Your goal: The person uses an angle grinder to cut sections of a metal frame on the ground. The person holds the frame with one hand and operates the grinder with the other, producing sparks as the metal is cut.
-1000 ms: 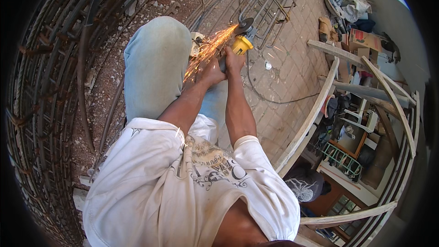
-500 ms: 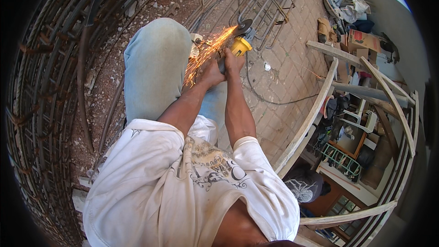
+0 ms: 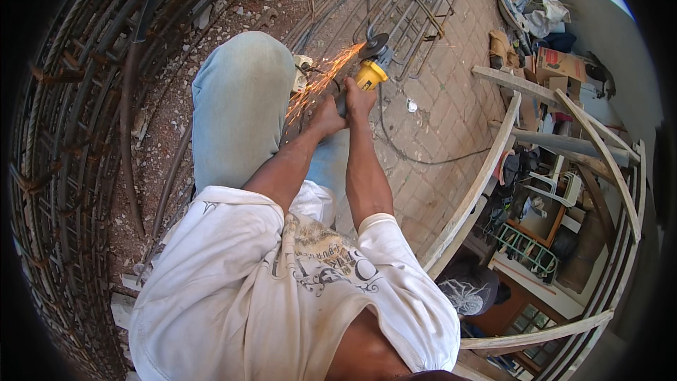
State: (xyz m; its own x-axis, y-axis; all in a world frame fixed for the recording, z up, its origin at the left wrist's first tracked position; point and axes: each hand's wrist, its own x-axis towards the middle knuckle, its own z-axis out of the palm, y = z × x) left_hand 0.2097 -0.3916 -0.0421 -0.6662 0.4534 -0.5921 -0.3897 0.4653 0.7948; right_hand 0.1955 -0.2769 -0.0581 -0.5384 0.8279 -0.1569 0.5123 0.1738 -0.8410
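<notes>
A yellow angle grinder (image 3: 370, 74) with a dark grey body is held out in front of my knees. My right hand (image 3: 360, 100) wraps round its body just behind the yellow part. Farther back on the handle, my left hand (image 3: 326, 118) is closed round it. The dark cutting disc (image 3: 373, 45) meets steel at the near end of some rebar, though the exact contact is hard to see. Orange sparks (image 3: 328, 79) stream from the disc toward the lower left, beside my raised left knee.
A rebar cage (image 3: 416, 17) lies beyond the grinder on brick paving. Bundled rusty rebar (image 3: 63, 169) curves along the left. A black cord (image 3: 437, 161) trails to the right. Wooden poles (image 3: 486, 169) stand near boxes (image 3: 560, 63) and clutter. A dark cap (image 3: 469, 289) shows at lower right.
The spark stream has become thinner and less dense. The grinder and both hands have stayed almost in place, with the same hold.
</notes>
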